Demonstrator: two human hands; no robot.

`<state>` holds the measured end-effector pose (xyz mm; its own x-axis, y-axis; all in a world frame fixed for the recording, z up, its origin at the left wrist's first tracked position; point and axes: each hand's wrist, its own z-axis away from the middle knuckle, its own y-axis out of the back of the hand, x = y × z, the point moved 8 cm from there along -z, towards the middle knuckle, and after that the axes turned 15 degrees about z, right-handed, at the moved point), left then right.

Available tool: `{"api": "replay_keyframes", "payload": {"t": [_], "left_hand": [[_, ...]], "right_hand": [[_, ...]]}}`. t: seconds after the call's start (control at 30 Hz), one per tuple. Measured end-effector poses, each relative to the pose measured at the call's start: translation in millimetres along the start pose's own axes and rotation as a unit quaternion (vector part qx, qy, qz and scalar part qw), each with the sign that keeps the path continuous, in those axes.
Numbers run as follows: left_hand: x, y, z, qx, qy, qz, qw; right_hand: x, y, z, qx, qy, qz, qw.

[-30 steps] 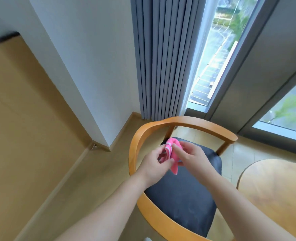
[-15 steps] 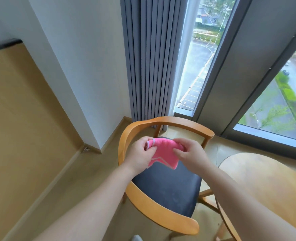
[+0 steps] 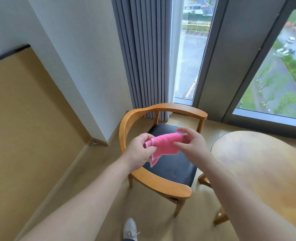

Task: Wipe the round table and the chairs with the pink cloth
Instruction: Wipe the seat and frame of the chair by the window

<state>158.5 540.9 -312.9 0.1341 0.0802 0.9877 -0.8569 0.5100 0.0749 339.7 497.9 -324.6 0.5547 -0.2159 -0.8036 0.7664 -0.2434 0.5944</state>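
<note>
The left hand (image 3: 140,150) pinched one corner of the pink cloth (image 3: 163,145) between thumb and curled fingers, at the white-trimmed hem. From that pinch the cloth ran rightward, partly unfolded, with a loose flap hanging below the left thumb. The right hand (image 3: 192,145) met the cloth's far end; its index finger and thumb were extended, and the cloth edge disappeared behind the palm, so whether this hand actually gripped the cloth could not be determined. The cloth was held in the air, apart from every surface. Directly beneath the grip lay the dark seat pad (image 3: 171,167) of the wooden armchair (image 3: 126,126), whose curved backrest rail wrapped behind and to the left of the hands. To the right of the grip, and nearer the person, stood the round wooden table (image 3: 258,171), with part of a second chair (image 3: 204,180) showing under its edge. Beyond the grip hung the grey curtain (image 3: 143,58) beside the window (image 3: 190,49). Below, a white shoe (image 3: 129,228) rested on the floor. No wiping contact was visible at this stage. The judgement was that the cloth was being prepared for use, and that the chair, the table and the remaining chair all appeared left to wipe.
</note>
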Motion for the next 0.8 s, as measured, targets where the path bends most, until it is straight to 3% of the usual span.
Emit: {"api": "replay_keyframes", "payload": {"t": [0.3, 0.63, 0.8], "left_hand": [[-16, 6, 17, -0.074, 0.003, -0.064, 0.995], [-84, 30, 31, -0.229, 0.006, -0.084, 0.970], [-156, 28, 59, -0.283, 0.054, -0.095, 0.953]], "right_hand": [[-3, -11, 42, 0.018, 0.009, 0.093, 0.995], [9, -84, 134, 0.123, -0.174, 0.168, 0.963], [41, -134, 181, 0.082, -0.233, 0.228, 0.942]]}}
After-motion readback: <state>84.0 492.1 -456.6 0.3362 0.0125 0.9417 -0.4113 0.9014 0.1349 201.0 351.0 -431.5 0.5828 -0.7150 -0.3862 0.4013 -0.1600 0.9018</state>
